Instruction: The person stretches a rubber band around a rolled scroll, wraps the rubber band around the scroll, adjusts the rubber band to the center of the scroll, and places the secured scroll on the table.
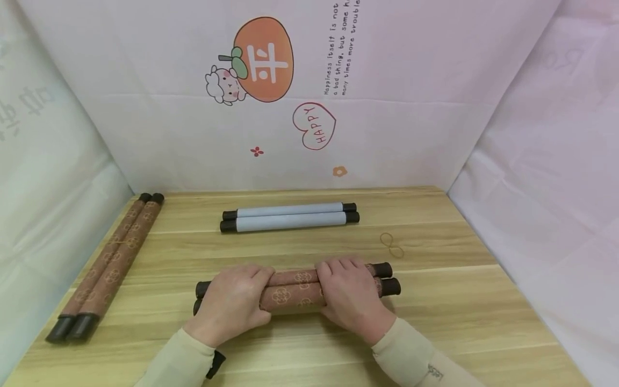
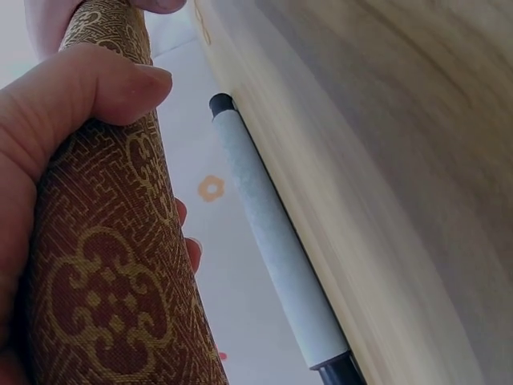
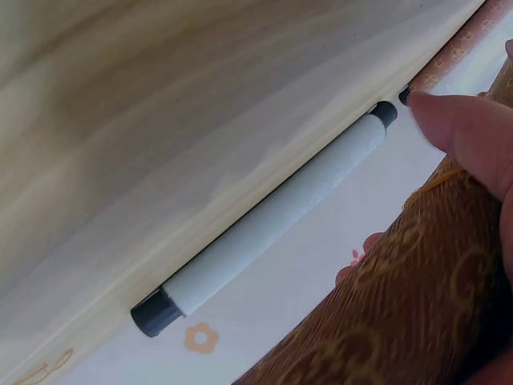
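Observation:
Both hands hold a brown double-roller scroll (image 1: pixel 295 295) with a gold flower pattern and black end knobs, lying crosswise toward the front. My left hand (image 1: pixel 237 301) grips its left part, the thumb on the near side and the fingers over the far side. Nearer the right end, my right hand (image 1: pixel 348 293) grips it in the same way. In the left wrist view the brown scroll (image 2: pixel 104 297) passes under the thumb, with fingertips showing beyond it. A thin yellowish band (image 3: pixel 437 186) crosses the scroll by the thumb in the right wrist view.
Behind the hands lies a pale blue double-roller scroll (image 1: pixel 290 216) with black ends. Another brown patterned scroll (image 1: pixel 113 258), banded round its middle, lies along the table's left side. A twisted rubber band (image 1: pixel 391 245) rests at the right. White printed cloth (image 1: pixel 396 134) walls the table.

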Demonstrator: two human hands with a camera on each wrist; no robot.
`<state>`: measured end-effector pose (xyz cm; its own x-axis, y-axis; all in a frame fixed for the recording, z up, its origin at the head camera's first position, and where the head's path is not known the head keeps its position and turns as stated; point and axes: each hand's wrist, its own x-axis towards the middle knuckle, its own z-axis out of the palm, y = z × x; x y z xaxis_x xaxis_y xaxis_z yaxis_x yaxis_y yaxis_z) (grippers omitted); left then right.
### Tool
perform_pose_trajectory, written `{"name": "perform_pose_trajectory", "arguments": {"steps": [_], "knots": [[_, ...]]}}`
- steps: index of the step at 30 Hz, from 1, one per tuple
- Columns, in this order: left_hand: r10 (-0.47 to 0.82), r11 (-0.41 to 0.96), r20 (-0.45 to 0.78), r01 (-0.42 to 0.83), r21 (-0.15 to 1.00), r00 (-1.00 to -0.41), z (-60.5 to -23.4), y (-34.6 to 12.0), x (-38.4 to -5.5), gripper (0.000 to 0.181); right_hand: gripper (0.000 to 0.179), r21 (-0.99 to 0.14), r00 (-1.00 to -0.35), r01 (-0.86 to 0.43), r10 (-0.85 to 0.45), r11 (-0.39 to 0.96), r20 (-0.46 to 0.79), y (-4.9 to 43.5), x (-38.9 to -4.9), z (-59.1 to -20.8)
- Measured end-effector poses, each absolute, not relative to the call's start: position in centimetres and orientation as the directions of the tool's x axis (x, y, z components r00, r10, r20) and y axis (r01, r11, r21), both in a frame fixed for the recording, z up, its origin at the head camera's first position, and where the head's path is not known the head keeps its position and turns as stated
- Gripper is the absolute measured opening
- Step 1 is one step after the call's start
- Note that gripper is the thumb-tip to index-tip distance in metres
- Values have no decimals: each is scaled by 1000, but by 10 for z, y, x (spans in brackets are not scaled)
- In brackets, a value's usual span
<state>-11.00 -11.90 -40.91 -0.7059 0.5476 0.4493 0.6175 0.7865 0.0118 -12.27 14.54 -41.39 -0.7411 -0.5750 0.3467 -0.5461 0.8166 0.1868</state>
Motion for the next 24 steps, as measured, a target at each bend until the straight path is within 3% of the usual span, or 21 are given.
{"name": "perform_pose_trajectory", "arguments": {"steps": [9,24], "knots": [[541,789,449,614,22,-711,-409,-116,-107,64,77,204,-728,-545,-579,813,366,136,-118,-415],[540,773,475,633,49,-695,-414,-108,-106,58,70,209,-680,-570,-599,794,423,120,-114,-418]]}}
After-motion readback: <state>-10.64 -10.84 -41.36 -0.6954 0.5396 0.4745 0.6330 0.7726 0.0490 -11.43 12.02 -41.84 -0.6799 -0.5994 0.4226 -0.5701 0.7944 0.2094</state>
